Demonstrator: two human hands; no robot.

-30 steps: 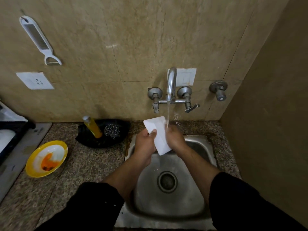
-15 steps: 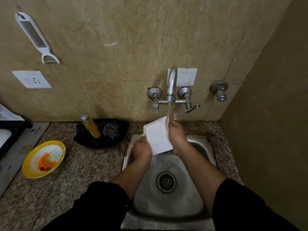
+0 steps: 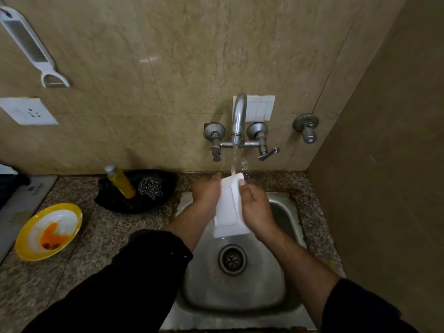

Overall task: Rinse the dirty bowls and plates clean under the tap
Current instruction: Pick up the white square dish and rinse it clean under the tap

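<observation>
Steel sink (image 3: 240, 292), and a white plate (image 3: 227, 207) held in both hands under the running tap (image 3: 239, 116).
Low in the frame's centre lies the brushed-metal basin. Just above its drain the left hand (image 3: 206, 195) and right hand (image 3: 254, 207) each grip a long edge of the glossy rectangular plate, fingers curled round it. It is tilted steeply, likely so water sheets down and runs off. At mid-left, on the speckled stone tabletop (image 3: 108, 236), a round yellow plate (image 3: 72, 212) smeared with orange residue waits unwashed. Farthest back, the chrome spout pours onto the white plate's upper end.
</observation>
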